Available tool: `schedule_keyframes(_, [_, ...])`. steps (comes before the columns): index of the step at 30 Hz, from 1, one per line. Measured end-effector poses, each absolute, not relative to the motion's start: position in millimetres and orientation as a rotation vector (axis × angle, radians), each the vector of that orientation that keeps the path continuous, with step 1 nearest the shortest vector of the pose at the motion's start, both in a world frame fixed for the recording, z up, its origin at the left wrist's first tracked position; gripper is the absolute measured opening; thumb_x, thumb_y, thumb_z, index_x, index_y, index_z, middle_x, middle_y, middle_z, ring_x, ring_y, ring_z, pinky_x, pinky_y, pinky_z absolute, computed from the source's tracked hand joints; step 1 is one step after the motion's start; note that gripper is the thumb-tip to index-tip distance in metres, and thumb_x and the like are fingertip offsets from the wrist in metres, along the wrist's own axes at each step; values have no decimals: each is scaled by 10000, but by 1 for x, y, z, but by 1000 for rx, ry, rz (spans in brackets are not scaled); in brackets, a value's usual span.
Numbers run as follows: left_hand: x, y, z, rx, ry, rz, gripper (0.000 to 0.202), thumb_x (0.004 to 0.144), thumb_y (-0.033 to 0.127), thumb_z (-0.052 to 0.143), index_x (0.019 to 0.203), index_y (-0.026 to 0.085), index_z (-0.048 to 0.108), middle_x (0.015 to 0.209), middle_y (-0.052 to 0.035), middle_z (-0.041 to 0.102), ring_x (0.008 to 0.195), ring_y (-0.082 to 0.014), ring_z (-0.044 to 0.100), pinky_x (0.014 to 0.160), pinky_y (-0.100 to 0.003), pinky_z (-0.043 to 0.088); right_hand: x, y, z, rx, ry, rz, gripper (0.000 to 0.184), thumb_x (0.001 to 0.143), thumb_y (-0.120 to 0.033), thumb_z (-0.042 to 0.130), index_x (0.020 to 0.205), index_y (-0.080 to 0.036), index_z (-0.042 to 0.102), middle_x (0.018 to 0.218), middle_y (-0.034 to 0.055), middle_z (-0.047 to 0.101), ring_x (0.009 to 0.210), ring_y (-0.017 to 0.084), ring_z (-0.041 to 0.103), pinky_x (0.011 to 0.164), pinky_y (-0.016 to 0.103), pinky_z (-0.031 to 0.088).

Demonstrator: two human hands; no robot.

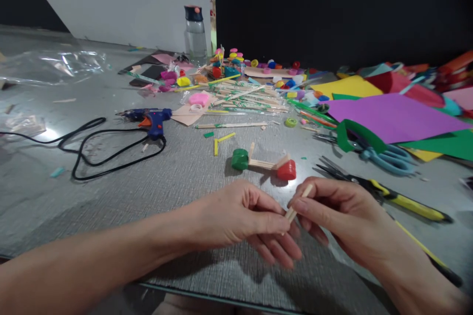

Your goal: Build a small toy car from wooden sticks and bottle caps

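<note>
In the head view, the stick-and-cap piece (pixel 263 164) lies on the grey table (pixel 192 167) just beyond the hands, touching neither. It serves as the landmark here. Just this side of it, the left hand (pixel 246 216) pinches the lower end of some short sticks (pixel 290 214) between thumb and forefinger, its other fingers loosely spread below. The right hand (pixel 343 211) grips the same sticks farther up with thumb and fingertips, so both hands have hold of them; they look like two laid side by side, tilted.

As for progress, the piece is partly built: a bar of sticks joins a green cap (pixel 240 159) at one end to a red cap (pixel 286 170) at the other, with a short upright (pixel 252 151) near the green and a slanted stick (pixel 282 161) by the red. The sticks in the fingers are apart from it, so they are not yet joined on; whether they are glued together, I cannot tell.

Left of the piece, the glue gun (pixel 158 122) rests on its side, out of either hand. Beyond the piece lie yellow strips (pixel 226 137) and a heap of unused sticks (pixel 244 96). To its right are pliers (pixel 406 201) and blue-handled scissors (pixel 391 160), both set down.
</note>
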State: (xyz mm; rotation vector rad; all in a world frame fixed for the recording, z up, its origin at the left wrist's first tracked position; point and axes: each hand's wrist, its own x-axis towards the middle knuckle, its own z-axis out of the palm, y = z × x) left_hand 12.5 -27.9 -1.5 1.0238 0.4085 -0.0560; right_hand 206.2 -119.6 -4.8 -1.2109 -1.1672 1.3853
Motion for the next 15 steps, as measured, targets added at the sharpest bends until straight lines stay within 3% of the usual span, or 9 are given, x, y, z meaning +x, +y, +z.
schedule_keyframes(6, [14, -29, 8, 1200, 505, 70, 246, 982, 282, 599, 963, 148, 805, 911, -68, 770, 815, -114, 726, 725, -187, 561, 206, -120, -7, -1253, -1190, 1282, 286, 919, -366, 790, 702, -205, 695, 610, -47, 600, 477, 37, 430, 433, 139, 320])
schedule_keyframes(15, [20, -33, -1, 1090, 570, 58, 194, 930, 150, 613, 827, 137, 776, 725, -8, 714, 642, -96, 722, 661, -201, 586, 199, -120, -3, -1361, -1205, 1194, 300, 883, -361, 798, 680, -182, 667, 592, -37, 580, 473, 50, 423, 437, 160, 329])
